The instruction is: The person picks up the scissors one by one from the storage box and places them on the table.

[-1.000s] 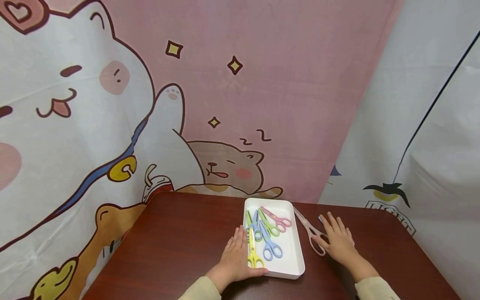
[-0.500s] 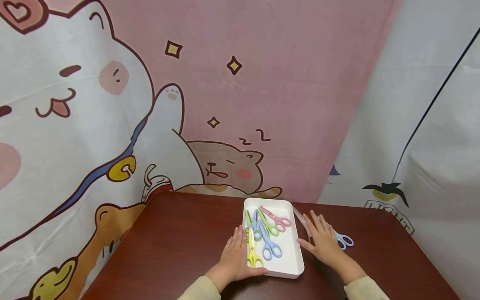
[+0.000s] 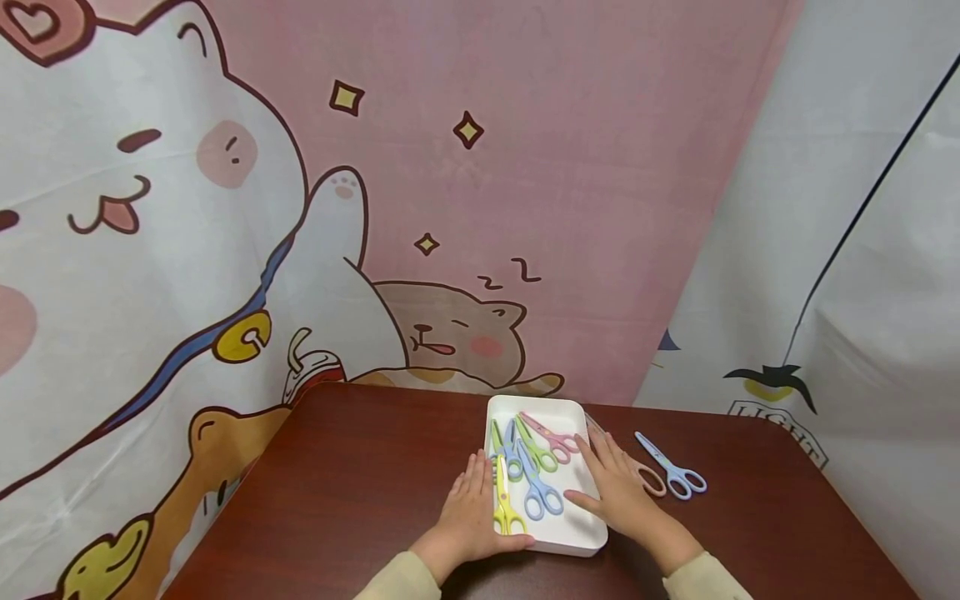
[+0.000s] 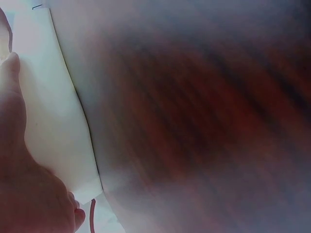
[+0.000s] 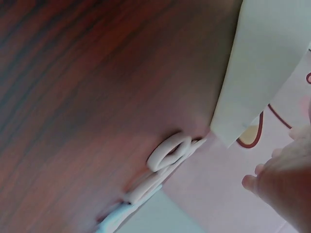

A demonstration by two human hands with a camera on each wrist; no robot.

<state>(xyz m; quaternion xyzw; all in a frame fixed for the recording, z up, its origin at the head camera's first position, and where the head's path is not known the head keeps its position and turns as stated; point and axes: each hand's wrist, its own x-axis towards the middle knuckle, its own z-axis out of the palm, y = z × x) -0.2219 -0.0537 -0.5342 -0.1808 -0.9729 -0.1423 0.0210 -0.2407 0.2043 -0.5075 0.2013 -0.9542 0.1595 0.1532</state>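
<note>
A white tray (image 3: pixel 581 537) holds several scissors: yellow scissors (image 3: pixel 505 504) at the left, blue scissors (image 3: pixel 536 483), green scissors (image 3: pixel 538 450) and pink scissors (image 3: pixel 551 433). My left hand (image 3: pixel 472 508) lies along the tray's left side, fingers straight, thumb stretched along the front edge. Over the tray's right side is my right hand (image 3: pixel 618 492), fingers spread, with nothing in its grasp; whether it touches the rim cannot be told. Beyond it on the table, pale pink scissors (image 3: pixel 651 480) show mostly their handle, the rest hidden by the hand. Light blue scissors (image 3: pixel 671 468) lie to their right.
The dark red-brown table (image 3: pixel 375 467) stretches out on both sides of the tray. Behind its far edge hangs a printed cloth (image 3: pixel 600 208) with cartoon animals.
My right hand has moved left, from above the loose scissors on the table to the tray's right side, uncovering the light blue scissors. My left hand has stayed at the tray.
</note>
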